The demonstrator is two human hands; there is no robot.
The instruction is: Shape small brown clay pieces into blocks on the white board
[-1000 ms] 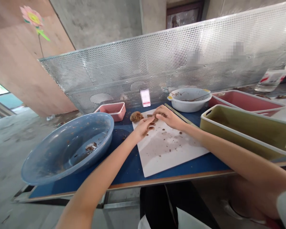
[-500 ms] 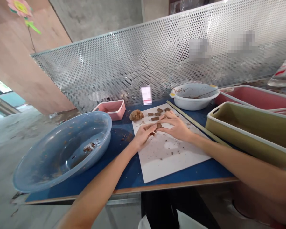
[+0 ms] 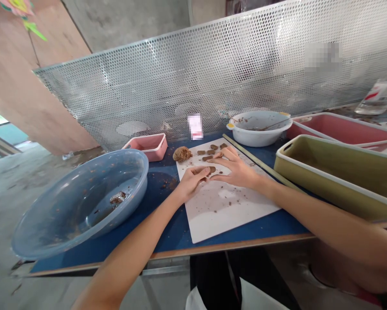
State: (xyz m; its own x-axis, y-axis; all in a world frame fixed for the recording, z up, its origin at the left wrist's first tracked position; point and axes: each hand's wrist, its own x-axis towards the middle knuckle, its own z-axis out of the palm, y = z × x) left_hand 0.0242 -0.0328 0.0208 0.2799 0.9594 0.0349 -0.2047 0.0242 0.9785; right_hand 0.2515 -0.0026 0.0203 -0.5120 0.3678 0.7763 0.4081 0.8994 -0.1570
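"What's the left hand (image 3: 190,183) holding?"

"Its grip is closing snugly on a small brown piece (image 3: 212,169), thumb against fingers, over the white board (image 3: 209,219); whether the piece is touching the board, I can't tell."

"And the right hand (image 3: 236,168)?"

"Its grip is standing wide, thumb and fingers parting around that piece's near end; several other brown pieces (image 3: 201,152) are lying beyond, on the board; a bigger brown lump (image 3: 182,154) is sitting at its far left corner; the counter (image 3: 171,237) is carrying everything."
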